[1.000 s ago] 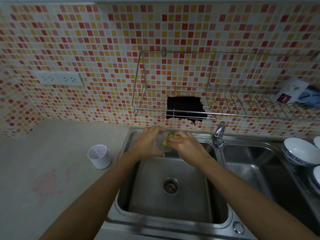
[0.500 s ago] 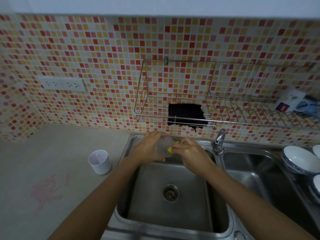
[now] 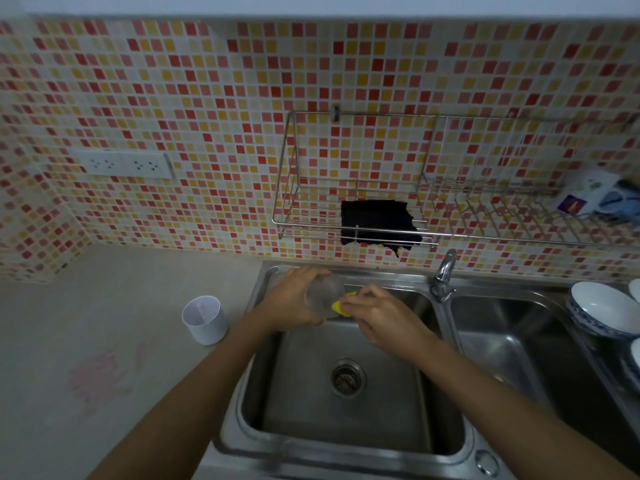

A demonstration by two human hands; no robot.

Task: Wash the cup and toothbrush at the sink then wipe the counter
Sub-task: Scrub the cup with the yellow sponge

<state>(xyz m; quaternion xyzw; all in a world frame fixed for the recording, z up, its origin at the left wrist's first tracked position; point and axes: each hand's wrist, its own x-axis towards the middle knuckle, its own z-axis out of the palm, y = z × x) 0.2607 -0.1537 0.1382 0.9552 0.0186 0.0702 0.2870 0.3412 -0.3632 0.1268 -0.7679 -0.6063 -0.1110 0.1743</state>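
Over the back of the left sink basin [image 3: 346, 427], my left hand [image 3: 294, 299] grips a clear plastic cup [image 3: 323, 292] tipped on its side. My right hand [image 3: 377, 317] presses a yellow sponge [image 3: 341, 306] against the cup's mouth. A white cup-shaped holder [image 3: 205, 318] stands upright on the grey counter [image 3: 104, 306] left of the sink. I see no toothbrush. A pink stain [image 3: 100, 372] marks the counter in front of the holder.
The tap [image 3: 445, 271] stands between the two basins. A black cloth [image 3: 379, 221] hangs in the wire rack [image 3: 450, 233] on the tiled wall. White bowls [image 3: 602, 310] sit at the right edge. A socket strip [image 3: 124, 164] is on the wall at left.
The view has tilted up slightly. My hands stay together over the basin while the sponge shifts a little against the cup.
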